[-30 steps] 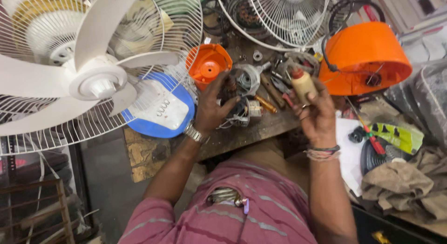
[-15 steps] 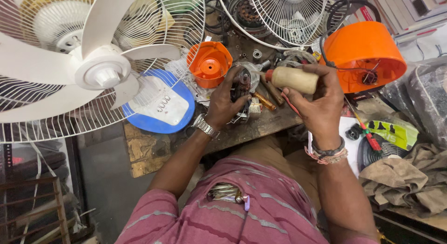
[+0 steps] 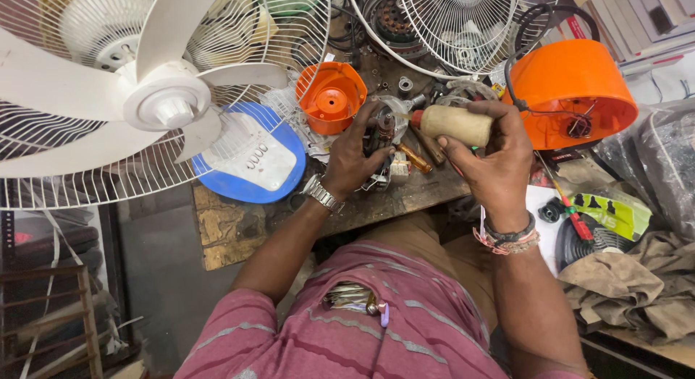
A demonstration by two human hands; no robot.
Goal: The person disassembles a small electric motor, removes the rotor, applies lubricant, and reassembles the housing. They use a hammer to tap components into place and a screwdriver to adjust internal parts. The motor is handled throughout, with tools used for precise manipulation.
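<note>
My left hand (image 3: 356, 156) grips a small fan motor (image 3: 388, 125) with a metal housing on the worn wooden workbench (image 3: 239, 227). My right hand (image 3: 494, 153) holds a tan squeeze bottle (image 3: 452, 123) tipped sideways, its red nozzle pointing left and nearly touching the top of the motor. A small orange motor cover (image 3: 331, 97) lies open-side up just left of the motor. Loose screws and small metal parts lie around the motor.
A white fan with blades and wire guard (image 3: 156, 97) fills the left, above a blue and white fan base (image 3: 255, 158). Another fan guard (image 3: 452, 24) lies at the back. A big orange housing (image 3: 572, 89) stands right, with screwdrivers (image 3: 568, 205) and crumpled cloth (image 3: 637, 292) nearby.
My right hand has tipped the bottle from upright to sideways and brought its nozzle left to the motor. My left hand closed on the motor and steadied it.
</note>
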